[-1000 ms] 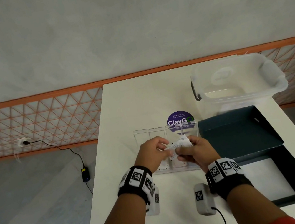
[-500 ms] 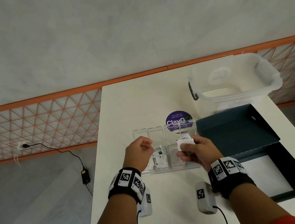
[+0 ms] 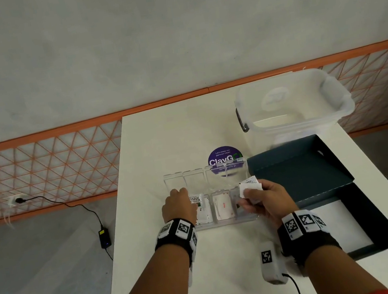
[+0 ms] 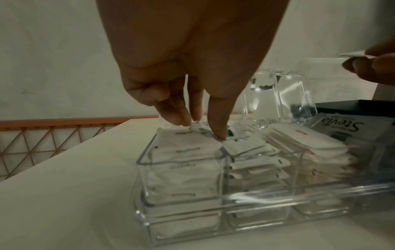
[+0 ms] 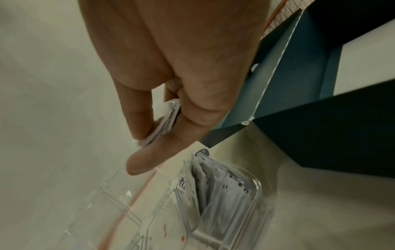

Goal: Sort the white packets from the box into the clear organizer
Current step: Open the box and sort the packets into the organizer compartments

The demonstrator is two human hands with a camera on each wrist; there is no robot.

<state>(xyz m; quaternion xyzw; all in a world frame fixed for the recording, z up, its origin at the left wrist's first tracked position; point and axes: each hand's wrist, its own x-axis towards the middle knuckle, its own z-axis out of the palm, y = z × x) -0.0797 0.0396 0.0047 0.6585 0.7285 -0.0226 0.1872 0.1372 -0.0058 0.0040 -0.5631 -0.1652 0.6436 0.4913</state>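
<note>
your left hand [image 3: 178, 207] pinches a crumpled packet [image 4: 197, 127] at the far edge of the clear organizer's [image 3: 226, 222] two leftmost compartments | white packets [image 3: 222, 206] stacked in its compartments | your right hand [image 3: 264, 198] grips a few packets [image 3: 249, 186] above the rightmost compartment | open dark box [image 3: 302, 172] just right of the organizer

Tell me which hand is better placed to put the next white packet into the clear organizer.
The right hand. It already pinches several white paper packets just above the clear plastic organizer. The left hand is busy, its fingertips on packets lying in the organizer.
</note>
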